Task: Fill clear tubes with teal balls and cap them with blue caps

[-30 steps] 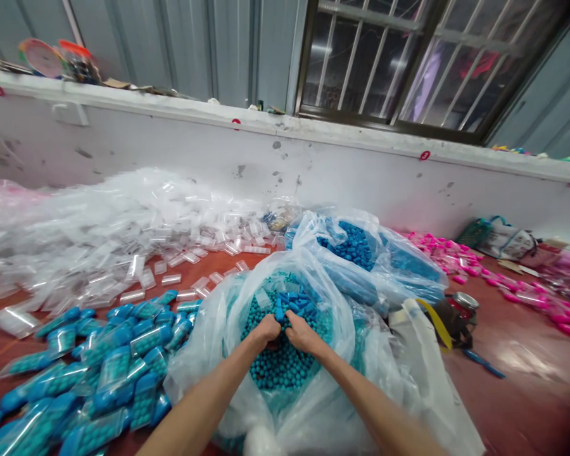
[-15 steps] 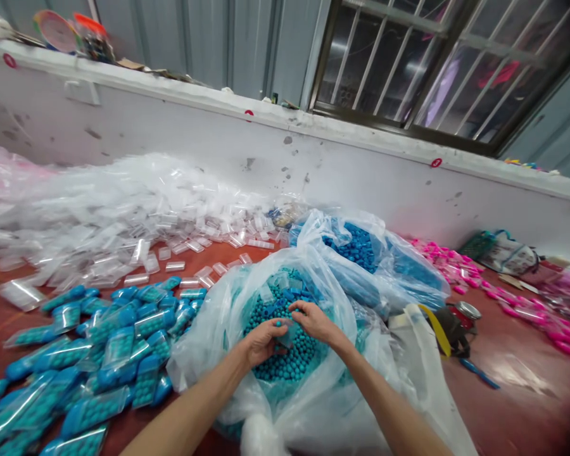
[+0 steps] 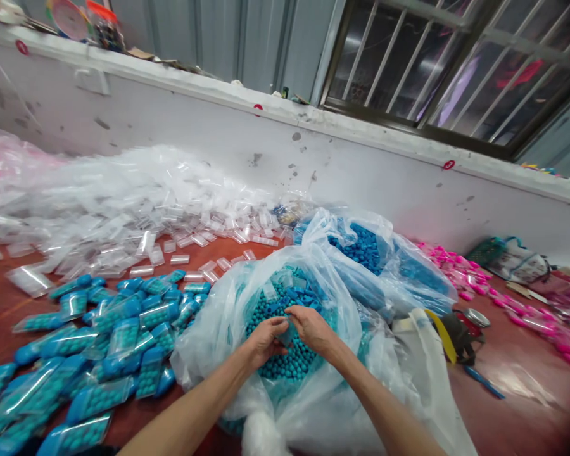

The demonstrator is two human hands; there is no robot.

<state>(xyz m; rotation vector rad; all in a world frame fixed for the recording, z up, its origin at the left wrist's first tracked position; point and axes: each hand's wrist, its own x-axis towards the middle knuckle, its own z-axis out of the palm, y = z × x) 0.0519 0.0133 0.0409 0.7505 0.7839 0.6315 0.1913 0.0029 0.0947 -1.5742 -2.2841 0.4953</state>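
Through my head camera, I am seeing the left hand and right hand showing bare, slim fingers, with bare forearms widening behind those fingers.

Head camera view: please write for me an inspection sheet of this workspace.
Surface: red, shiny at right, crowded at left.
Work things: turquoise beads in open plastic bag; filled packs at left; clear cases behind them.
Clutter: blue stick and metal-lidded jar, at right.
Hands: left hand holds small see-through piece; right hand's fingers are at it.
Cables: thin pale line on wall, possibly a cord.
Surroundings: wall, barred window.
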